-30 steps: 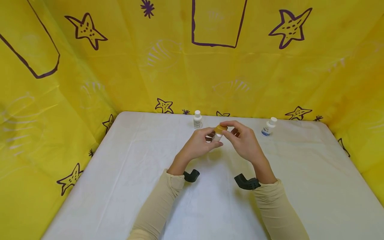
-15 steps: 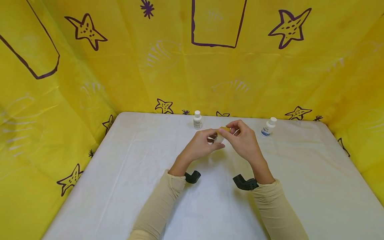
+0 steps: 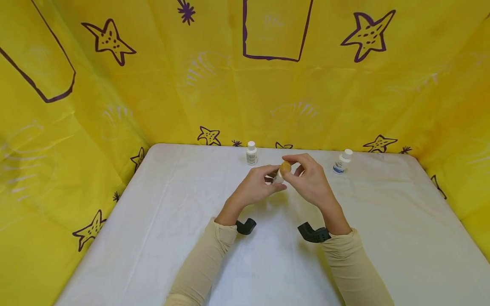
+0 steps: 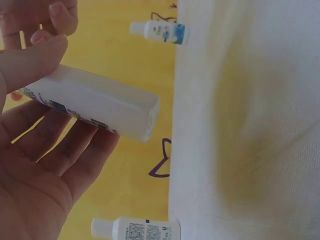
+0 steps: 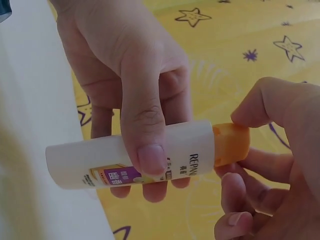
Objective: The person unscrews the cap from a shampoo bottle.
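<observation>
Near the center of the head view, a white bottle (image 5: 187, 142) is held up off the table (image 3: 160, 255) between two hands, tilted with its orange cap (image 3: 285, 166) uppermost. Its side carries the letters "REPAN" near the cap, the word cut off by the curve, and a purple panel with white characters. The two standing bottles have print too small to read surely: dark lines on the left bottle (image 3: 251, 154), a blue patch on the right bottle (image 3: 342, 162). Both stand near the table's far edge, which crosses mid-frame just before a yellow cloth (image 3: 245, 93); white surface stretches outward on either side of the forearms, toward the lower left and lower right. Both sleeved forearms slant inward from the bottom of the frame. The left hand (image 3: 252, 185) grips the body, thumb against fingers; the right hand (image 3: 311, 180) pinches the cap between thumb and finger.
</observation>
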Demonstrator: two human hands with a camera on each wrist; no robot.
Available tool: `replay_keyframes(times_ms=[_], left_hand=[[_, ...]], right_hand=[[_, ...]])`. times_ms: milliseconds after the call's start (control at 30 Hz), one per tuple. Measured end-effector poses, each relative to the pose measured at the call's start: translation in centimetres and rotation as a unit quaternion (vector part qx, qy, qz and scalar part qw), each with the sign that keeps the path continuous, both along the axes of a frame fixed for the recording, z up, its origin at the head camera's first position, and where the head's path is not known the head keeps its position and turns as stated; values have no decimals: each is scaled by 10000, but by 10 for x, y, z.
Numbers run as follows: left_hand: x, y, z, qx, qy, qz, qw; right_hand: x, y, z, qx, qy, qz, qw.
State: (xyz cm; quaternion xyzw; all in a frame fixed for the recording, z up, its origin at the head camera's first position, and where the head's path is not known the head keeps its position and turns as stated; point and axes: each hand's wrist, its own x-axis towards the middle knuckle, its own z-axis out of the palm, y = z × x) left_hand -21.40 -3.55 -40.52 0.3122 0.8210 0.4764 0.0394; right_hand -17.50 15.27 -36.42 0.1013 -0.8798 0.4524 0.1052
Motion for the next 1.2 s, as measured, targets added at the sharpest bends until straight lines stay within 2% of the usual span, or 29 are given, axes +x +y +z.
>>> replay_keyframes(times_ms=[200, 567, 967, 1100, 1200], left_hand=[[-1, 0, -1, 61, 24, -2, 10000], [2, 0, 2, 103, 67, 41, 9999], [1, -4, 5, 41, 114, 110, 9999], [1, -5, 5, 19, 83, 131, 9999], [1, -5, 4, 17, 35, 130, 9999]], right_hand=[[0, 0, 1, -24, 79, 107, 9999], [1, -1, 2, 30, 120, -174, 9998], [3, 4, 4, 254, 840, 672, 9939], [3, 5, 5, 300, 844, 705, 9935], [4, 5, 6, 260, 660, 655, 9953]])
